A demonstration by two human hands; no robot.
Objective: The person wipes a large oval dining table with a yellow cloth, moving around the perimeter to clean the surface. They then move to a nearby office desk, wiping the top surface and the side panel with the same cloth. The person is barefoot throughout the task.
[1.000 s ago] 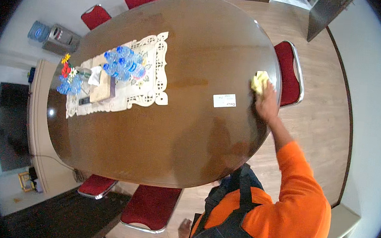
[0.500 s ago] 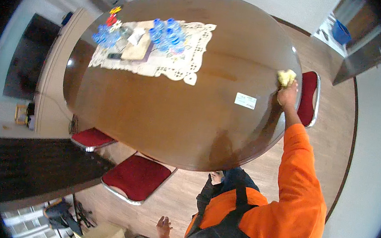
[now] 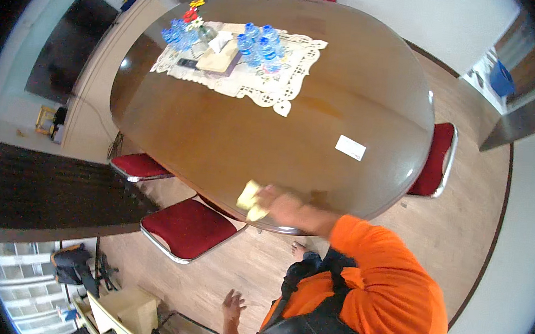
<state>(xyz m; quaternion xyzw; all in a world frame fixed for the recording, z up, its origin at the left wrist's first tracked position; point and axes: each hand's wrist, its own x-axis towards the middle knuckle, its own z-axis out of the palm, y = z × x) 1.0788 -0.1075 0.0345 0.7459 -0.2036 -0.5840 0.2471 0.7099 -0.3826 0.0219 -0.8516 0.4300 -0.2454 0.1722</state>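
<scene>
Right hand (image 3: 281, 205) presses a pale yellow folded cloth (image 3: 250, 200) against the near edge of the glossy brown oval wooden table (image 3: 219, 137); its long axis runs edgewise, just left of the fingers. Left hand (image 3: 232, 306) hangs open, empty.

Yellow cloth (image 3: 250, 200) crumpled, pressed flat on table's near edge.

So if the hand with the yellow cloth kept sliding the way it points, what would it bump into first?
Probably nothing on the table. The right hand presses the yellow cloth at the near edge of the glossy brown oval wooden table, pointing left. Beyond the rim sits only a red cushioned chair, lower down.
</scene>
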